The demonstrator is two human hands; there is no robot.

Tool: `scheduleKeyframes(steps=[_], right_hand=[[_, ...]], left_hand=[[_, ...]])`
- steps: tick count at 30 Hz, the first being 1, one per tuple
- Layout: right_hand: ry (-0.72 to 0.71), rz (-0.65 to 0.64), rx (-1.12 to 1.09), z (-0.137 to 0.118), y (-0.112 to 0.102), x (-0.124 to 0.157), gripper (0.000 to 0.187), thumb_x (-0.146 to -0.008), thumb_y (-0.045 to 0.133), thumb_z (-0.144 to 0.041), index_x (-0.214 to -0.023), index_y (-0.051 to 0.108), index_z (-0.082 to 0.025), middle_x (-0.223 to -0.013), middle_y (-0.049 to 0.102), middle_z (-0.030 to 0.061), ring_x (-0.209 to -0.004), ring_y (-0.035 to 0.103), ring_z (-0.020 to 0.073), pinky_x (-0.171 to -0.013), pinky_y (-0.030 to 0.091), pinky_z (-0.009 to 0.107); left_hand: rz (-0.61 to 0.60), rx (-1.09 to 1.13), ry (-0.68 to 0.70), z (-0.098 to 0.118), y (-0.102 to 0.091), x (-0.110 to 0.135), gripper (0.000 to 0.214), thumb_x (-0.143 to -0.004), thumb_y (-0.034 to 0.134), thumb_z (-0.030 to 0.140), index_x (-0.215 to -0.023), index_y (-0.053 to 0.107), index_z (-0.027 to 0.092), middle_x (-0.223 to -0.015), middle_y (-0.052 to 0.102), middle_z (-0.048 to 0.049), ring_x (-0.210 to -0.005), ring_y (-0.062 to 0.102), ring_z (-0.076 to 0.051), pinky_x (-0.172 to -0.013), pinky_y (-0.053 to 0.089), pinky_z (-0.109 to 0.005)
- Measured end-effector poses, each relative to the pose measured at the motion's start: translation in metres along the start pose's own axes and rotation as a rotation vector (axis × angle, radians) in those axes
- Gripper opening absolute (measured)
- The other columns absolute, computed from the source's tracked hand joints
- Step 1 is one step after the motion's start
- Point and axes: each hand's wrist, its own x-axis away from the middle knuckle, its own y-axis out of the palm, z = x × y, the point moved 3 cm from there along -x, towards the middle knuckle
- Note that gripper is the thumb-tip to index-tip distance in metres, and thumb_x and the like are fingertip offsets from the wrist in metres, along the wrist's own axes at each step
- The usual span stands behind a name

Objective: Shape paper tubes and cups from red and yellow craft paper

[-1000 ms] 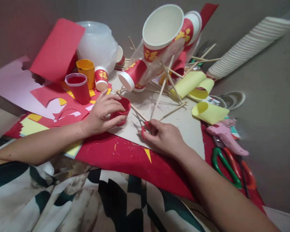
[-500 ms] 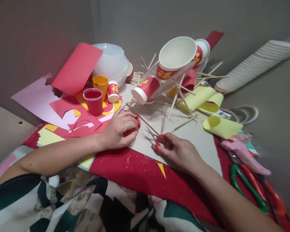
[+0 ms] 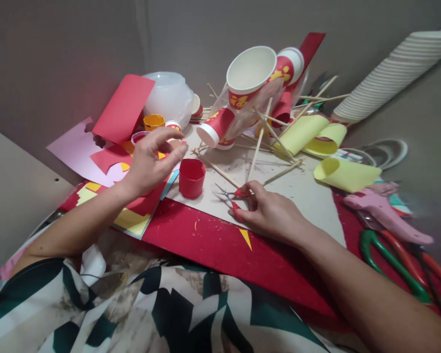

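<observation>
My left hand hovers above the red and yellow paper scraps, fingers loosely spread and empty, just left of a small red paper cup standing upright on the grey cardboard sheet. My right hand rests on the cardboard, fingers closed on the red handles of small scissors, whose blades point left toward the cup.
Red printed paper cups, wooden sticks and rolled yellow paper are piled at the back. A pink glue gun and large scissors lie at right. A stack of white cups leans at far right.
My left hand has let go of the small red cup and lifted up and left; the cup now stands upright on the cardboard. My right hand keeps hold of the small scissors.
</observation>
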Motion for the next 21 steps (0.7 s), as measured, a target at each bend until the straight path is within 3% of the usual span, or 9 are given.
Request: scheduleKeyframes(steps=[2,5,10,15,21], right_hand=[[-0.011,0.002,-0.044,-0.002,-0.001,0.001,0.037,-0.079,0.063,-0.046,-0.106,0.056,-0.022,-0.068,0.062,-0.0004,-0.057,0.055,0.0186,-0.054,0.031,0.026],[-0.051,-0.016,-0.107,-0.004,-0.002,0.003,0.021,-0.079,0.060,-0.041,-0.087,0.053,-0.023,-0.066,0.059,-0.0012,-0.056,0.051,0.0164,-0.055,0.029,0.026],[-0.116,-0.084,-0.226,-0.001,0.002,0.003,0.023,-0.080,0.058,-0.039,-0.068,0.049,-0.022,-0.060,0.055,-0.0019,-0.055,0.047,0.0139,-0.054,0.029,0.026],[-0.150,-0.175,-0.362,0.003,0.005,0.000,0.014,-0.076,0.058,-0.035,-0.074,0.056,-0.021,-0.060,0.052,-0.0031,-0.056,0.047,0.0138,-0.053,0.033,0.026],[-0.173,-0.232,-0.511,0.004,0.002,-0.003,0.023,-0.073,0.060,-0.035,-0.070,0.040,-0.023,-0.063,0.045,-0.0051,-0.058,0.042,0.0119,-0.055,0.036,0.025]], left_hand=[[0.020,-0.103,-0.111,-0.014,-0.021,-0.007,0.025,-0.085,0.071,0.033,-0.105,0.074,0.018,-0.102,0.076,-0.0061,-0.065,0.061,-0.012,-0.064,0.052,-0.028],[-0.016,-0.181,-0.317,-0.046,-0.042,-0.009,0.031,-0.073,0.081,0.030,-0.100,0.076,0.017,-0.100,0.077,-0.0075,-0.077,0.066,-0.019,-0.076,0.055,-0.033],[-0.107,-0.084,-0.399,-0.084,-0.046,-0.001,0.014,-0.070,0.078,0.028,-0.072,0.072,0.016,-0.089,0.076,-0.0094,-0.087,0.071,-0.025,-0.075,0.057,-0.034],[-0.090,0.085,-0.457,-0.082,-0.054,0.001,0.030,-0.073,0.077,0.042,-0.063,0.064,0.017,-0.058,0.062,-0.0012,-0.058,0.064,-0.016,-0.058,0.054,-0.027],[-0.101,0.294,-0.477,-0.062,-0.067,-0.006,0.050,-0.072,0.075,0.066,-0.067,0.059,0.019,-0.059,0.061,-0.0020,-0.050,0.063,-0.016,-0.053,0.057,-0.031]])
